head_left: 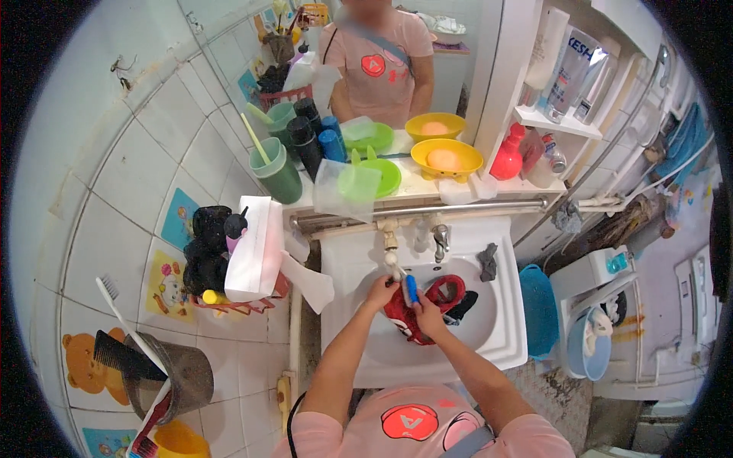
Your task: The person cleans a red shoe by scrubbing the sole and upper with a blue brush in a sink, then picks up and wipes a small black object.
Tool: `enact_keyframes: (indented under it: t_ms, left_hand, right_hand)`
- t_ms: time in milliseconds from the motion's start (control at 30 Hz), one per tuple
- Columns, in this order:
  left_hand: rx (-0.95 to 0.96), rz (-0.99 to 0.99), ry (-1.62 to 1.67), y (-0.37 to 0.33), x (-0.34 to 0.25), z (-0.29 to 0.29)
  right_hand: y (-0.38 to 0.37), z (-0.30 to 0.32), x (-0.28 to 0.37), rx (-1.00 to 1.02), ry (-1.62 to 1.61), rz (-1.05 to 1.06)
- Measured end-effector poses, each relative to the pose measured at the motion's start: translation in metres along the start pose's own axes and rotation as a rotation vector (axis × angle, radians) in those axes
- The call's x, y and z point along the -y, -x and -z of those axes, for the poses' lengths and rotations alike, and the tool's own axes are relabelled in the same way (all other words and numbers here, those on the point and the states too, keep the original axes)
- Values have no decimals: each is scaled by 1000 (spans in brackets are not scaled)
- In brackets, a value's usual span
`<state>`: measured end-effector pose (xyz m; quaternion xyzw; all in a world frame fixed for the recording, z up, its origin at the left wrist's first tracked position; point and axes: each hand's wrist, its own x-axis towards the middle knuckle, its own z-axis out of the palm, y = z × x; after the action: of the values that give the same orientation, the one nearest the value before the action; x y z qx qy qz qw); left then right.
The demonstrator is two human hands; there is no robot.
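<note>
Right hand (429,317) closed round blue brush (412,289); left hand (379,293) at far-left end of red shoe (397,310), grip unclear. Shoe lies in white sink (515,313), near side of tap (440,241). Likely light, soft-sided, slippery if wet; best held by opening's rim.

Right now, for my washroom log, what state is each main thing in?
Red item, in the sink, partly covered
Blue tool, in the right hand
Grey cloth, crumpled
Green cup, upright, stick inside
Yellow dish, holding an orange lump
Tissue pack, open, sheet hanging out
Chrome faucet, flow unclear
</note>
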<state>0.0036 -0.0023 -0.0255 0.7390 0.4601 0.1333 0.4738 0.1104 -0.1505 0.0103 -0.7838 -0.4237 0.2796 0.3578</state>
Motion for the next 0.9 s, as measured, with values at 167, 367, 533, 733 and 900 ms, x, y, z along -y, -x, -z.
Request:
enact_keyframes:
  t_ms: [167, 367, 533, 733, 900]
  left_hand:
    - [31, -54, -66, -2, -4, 1]
    - [43, -21, -66, -14, 2, 2]
    - [22, -2, -147, -16, 5, -7]
    - [-53, -27, -113, -18, 16, -9]
    - [-135, -35, -111, -10, 15, -8]
  right_hand:
    - [-8, -4, -17, -27, 64, -66]
    - [-12, 2, -8, 158, 61, -168]
    - [6, -7, -10, 16, -63, 127]
    - [10, -11, -5, 82, -58, 28]
    - [5, 13, -9, 138, -4, -36]
